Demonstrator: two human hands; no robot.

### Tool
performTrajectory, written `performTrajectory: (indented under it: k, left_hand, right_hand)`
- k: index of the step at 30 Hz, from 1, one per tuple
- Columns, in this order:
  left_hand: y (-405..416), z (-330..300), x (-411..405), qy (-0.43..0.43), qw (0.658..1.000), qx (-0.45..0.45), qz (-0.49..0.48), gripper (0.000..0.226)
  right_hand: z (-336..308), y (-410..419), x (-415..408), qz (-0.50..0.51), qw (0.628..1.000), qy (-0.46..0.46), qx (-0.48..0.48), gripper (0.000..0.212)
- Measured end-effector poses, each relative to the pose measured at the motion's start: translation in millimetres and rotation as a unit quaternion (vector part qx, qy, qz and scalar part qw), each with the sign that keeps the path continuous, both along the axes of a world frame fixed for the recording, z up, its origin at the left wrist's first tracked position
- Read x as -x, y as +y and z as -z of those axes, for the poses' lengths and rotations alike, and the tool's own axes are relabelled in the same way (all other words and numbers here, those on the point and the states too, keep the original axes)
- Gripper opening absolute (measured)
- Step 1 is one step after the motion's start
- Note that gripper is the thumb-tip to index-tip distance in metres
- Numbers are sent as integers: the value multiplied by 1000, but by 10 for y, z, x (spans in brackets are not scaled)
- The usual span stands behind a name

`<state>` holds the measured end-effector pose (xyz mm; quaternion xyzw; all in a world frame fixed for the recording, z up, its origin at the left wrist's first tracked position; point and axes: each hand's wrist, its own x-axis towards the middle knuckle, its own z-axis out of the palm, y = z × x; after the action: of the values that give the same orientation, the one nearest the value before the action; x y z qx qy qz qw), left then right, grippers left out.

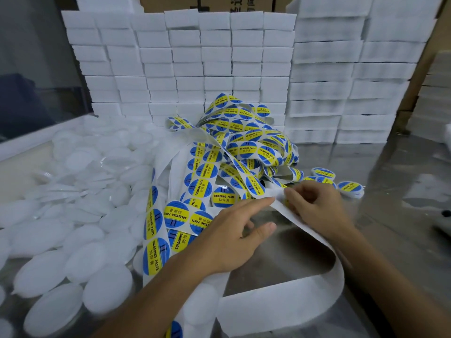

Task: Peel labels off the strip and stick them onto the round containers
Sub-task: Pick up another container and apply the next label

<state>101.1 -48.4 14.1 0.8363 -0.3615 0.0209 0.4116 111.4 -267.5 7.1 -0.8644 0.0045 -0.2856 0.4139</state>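
A tangled strip of blue and yellow "Soldering Paste" labels (207, 172) is heaped in the middle of the metal table. Its bare white backing (292, 296) loops down towards me. My right hand (319, 208) pinches the strip where the labels end, fingers curled round it. My left hand (234, 237) reaches to the same spot, its index finger stretched out and touching the backing edge. Plain white round containers (73, 215) are piled on the left. A few labelled containers (341, 185) lie just beyond my right hand.
Stacks of white boxes (185, 67) form a wall at the back, with more stacks (353, 81) to the right. A brown carton (207, 3) stands behind them. The shiny metal table (390, 167) shows at the right.
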Motion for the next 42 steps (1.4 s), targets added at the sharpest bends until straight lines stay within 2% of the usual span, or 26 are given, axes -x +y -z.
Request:
performTrajectory:
  k: [2,4,7,9,11,13,15,19,26,30,33,35,37,38,40,42]
  left_hand:
    - [1,-11,4,-3,1000,16,0,46]
    - [-2,-25,3,2,999,46,-2,42]
    - [-19,-64,4,35,990,133,-42,24]
    - [-25,-100,-4,88,970,215,-74,7]
    - [-12,-124,-25,110,947,284,-105,15]
    - [13,-143,-46,113,934,313,-128,29]
    - [28,-146,-47,102,935,312,-135,40]
    - [15,-115,-12,-1,963,240,-122,49]
    - [13,-87,34,-69,984,128,-106,56]
    - [21,-95,25,-89,983,121,-102,58]
    - [26,-99,23,-98,983,116,-100,59]
    - [32,-105,20,-101,983,115,-100,55]
    - [39,-111,15,-106,982,118,-105,52]
    - [41,-111,9,-108,981,118,-108,50]
    - [39,-105,1,-109,981,116,-110,47]
    - [34,-103,0,-108,981,119,-109,44]
  right_hand:
    - [-3,137,44,-47,999,13,-10,14]
    - [4,249,73,-102,993,15,-59,10]
    - [-18,319,87,-116,990,-27,-73,10]
    - [-54,359,110,-125,988,-38,-83,10]
    - [-74,411,147,-157,981,-44,-104,9]
    - [-80,481,183,-183,975,-48,-116,11]
    - [-73,536,196,-171,980,-62,-80,16]
    - [-63,567,194,-117,987,-112,18,16]
    - [-112,517,209,-96,976,-185,68,9]
    - [-143,521,228,-92,969,-194,122,9]
    - [-154,530,236,-86,970,-193,119,6]
    - [-157,561,242,-89,982,-163,44,5]
    - [-196,589,254,-96,983,-102,-120,9]
    - [-227,592,255,-94,971,-66,-212,12]
    - [-290,563,249,-82,925,25,-371,13]
    - [-336,507,226,-75,857,112,-498,10]
